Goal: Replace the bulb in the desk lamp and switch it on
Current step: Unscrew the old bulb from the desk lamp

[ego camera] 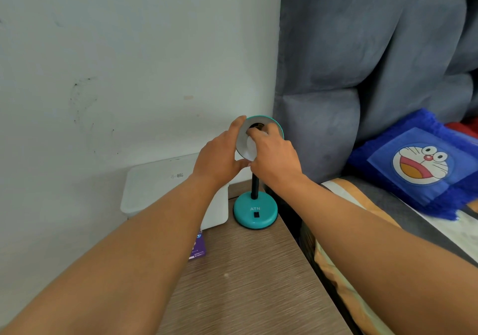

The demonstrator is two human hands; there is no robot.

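A teal desk lamp stands on the wooden table by the wall, with a round teal base [255, 212] marked ATN, a black switch [256, 214] on it and a black stem. Its shade [269, 124] is tilted toward me, white inside. My left hand [219, 158] grips the shade's left rim. My right hand [275, 155] is closed around a white bulb [250, 148] inside the shade, at the dark socket [256, 127]. Whether the bulb is seated in the socket is hidden by my fingers.
A white lidded box [155, 184] stands left of the lamp against the wall. A small purple carton [198, 246] lies on the wooden table [245, 283]. To the right is a bed with a grey padded headboard [362, 76] and a blue cartoon cushion [419, 164].
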